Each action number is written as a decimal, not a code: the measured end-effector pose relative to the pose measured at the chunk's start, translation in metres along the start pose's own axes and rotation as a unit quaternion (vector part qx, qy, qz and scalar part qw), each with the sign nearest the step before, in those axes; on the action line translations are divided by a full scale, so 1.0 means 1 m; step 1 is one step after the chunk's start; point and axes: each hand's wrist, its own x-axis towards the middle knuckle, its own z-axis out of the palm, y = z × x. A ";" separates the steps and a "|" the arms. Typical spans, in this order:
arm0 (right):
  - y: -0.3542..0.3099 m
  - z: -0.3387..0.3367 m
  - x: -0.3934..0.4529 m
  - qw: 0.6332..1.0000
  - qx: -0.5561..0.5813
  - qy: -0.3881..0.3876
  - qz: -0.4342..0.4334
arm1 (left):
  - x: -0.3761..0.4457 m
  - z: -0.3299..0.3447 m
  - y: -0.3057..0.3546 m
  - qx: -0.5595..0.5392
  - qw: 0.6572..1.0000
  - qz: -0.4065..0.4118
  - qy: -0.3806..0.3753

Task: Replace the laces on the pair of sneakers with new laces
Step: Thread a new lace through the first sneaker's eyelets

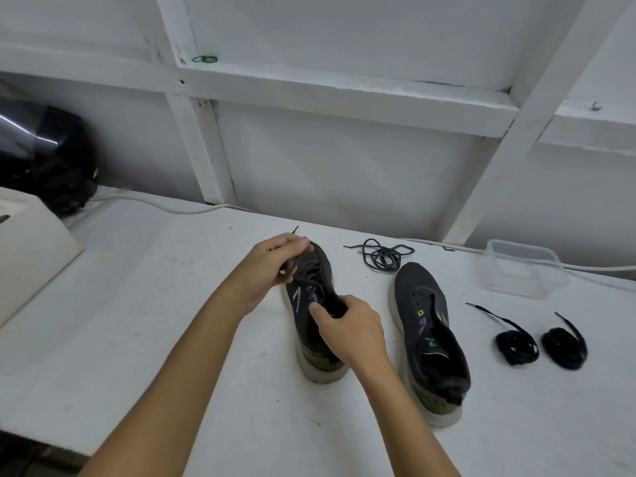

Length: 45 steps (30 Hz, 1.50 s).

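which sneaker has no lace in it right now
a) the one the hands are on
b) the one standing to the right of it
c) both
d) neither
b: the right sneaker stands with bare eyelets, its removed lace lying loose on the table behind it, while the left sneaker has lace crossing its front, which the left hand pinches as the right hand steadies the shoe.

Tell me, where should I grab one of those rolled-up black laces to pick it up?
Pinch the loose tail of the nearer rolled lace, probably from above. Its tail sticks out flat on the table, pointing away toward the back left, clear of the other rolled lace. Grabbing the coil itself would likely keep it tidier, if you want it wound.
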 end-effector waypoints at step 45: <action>0.000 -0.041 0.075 0.948 -0.210 -0.239 0.001 | 0.025 -0.019 -0.081 0.435 0.893 -0.013 0.112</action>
